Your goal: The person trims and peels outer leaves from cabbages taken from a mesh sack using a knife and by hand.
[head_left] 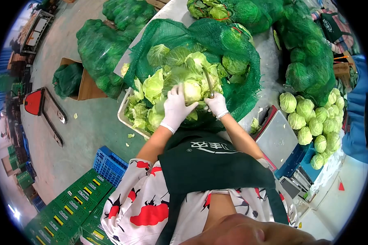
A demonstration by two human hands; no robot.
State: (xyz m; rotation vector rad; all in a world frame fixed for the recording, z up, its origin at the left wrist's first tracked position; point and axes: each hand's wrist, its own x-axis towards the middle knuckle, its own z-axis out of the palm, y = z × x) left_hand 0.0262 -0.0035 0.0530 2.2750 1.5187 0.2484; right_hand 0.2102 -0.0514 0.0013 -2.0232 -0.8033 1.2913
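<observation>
My left hand (177,107), in a white glove, grips a pale green cabbage (192,91) from its left and near side, with the thumb spread along the bottom. In my right hand (216,104), also gloved, is a knife (209,79). Its narrow, slightly curved blade points up and away along the cabbage's right side; I cannot tell whether it touches. Loose outer leaves (153,86) lie around the cabbage. Beneath and behind them spreads an opened green mesh sack (246,92), with more cabbage (234,65) inside at the right.
A white bin (123,115) of leaves stands at my left. Trimmed cabbages (304,108) are piled at the right beside a scale (277,141). Full mesh sacks (98,49) sit on the floor; another (310,61) lies at the right. Green crates (69,208) and a pallet jack (36,102) stand left.
</observation>
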